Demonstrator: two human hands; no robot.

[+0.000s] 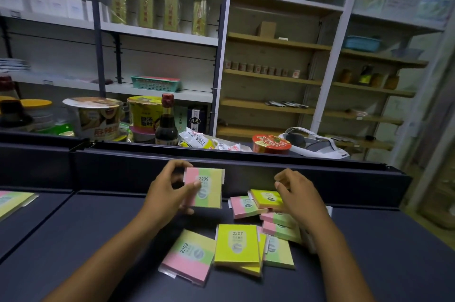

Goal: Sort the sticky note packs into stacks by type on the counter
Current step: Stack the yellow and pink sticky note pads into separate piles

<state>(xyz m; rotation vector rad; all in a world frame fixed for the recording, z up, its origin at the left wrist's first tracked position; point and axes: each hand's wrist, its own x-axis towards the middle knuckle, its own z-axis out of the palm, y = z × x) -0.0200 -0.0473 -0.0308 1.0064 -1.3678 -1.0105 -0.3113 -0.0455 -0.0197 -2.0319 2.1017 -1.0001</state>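
2 hands, left hand point(170, 191) pinching 2209 pack point(206, 188)

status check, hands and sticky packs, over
Left hand grips a 2209 pack, lifted. Right hand on the yellow pack atop the unsorted pile. Nothing blocking.

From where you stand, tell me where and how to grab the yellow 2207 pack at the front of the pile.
Pinch the yellow 2207 pack across its two long side edges, coming down from above. It lies flat, face up, topmost on another yellow pack, so its edges sit raised. The left edge looks freer; the right one crowds a pink-green-yellow pack, so probably slip the fingers in there carefully.
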